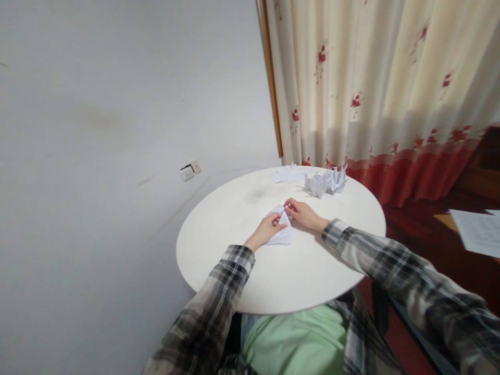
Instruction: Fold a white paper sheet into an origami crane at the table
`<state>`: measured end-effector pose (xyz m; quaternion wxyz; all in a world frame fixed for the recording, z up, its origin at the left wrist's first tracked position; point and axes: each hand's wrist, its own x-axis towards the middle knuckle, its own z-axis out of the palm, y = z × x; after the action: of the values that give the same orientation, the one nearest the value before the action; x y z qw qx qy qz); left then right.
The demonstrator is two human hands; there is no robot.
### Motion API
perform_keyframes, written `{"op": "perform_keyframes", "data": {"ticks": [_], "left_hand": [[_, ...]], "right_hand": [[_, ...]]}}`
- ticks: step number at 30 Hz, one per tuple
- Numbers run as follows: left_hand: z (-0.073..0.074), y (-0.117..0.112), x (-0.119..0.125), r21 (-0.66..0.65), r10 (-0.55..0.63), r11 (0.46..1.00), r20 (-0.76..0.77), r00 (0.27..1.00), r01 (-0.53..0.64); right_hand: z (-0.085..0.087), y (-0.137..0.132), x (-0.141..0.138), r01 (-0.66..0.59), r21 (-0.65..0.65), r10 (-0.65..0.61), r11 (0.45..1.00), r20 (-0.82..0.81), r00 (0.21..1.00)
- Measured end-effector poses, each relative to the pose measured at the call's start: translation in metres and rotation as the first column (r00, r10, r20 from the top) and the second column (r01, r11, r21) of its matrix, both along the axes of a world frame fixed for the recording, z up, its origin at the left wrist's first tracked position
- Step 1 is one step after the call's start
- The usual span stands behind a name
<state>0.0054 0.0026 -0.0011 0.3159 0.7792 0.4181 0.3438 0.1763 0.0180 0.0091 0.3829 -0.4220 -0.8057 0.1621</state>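
Note:
A white folded paper (282, 233) lies near the middle of the round white table (242, 260). My left hand (269, 228) rests on the paper's left side, fingers curled and pinching its upper edge. My right hand (302, 213) meets it from the right, fingertips pinched on the paper's top corner. Both sleeves are plaid.
Several finished folded paper figures (327, 182) stand at the table's far edge, beside a small stack of flat white sheets (288, 173). A flowered curtain (383, 88) hangs behind. A wall socket (189, 170) sits on the left wall. Papers (478, 232) lie on dark wooden furniture at right.

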Motion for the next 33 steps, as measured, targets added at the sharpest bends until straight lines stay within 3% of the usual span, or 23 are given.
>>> {"op": "perform_keyframes", "data": {"ticks": [33], "left_hand": [[0.0003,-0.0009,-0.0005,0.004,0.006,1.0,0.004,1.0,-0.006]], "right_hand": [[-0.0002,-0.001,0.0001,-0.035,-0.024,0.035,0.999,0.0,0.999]]}}
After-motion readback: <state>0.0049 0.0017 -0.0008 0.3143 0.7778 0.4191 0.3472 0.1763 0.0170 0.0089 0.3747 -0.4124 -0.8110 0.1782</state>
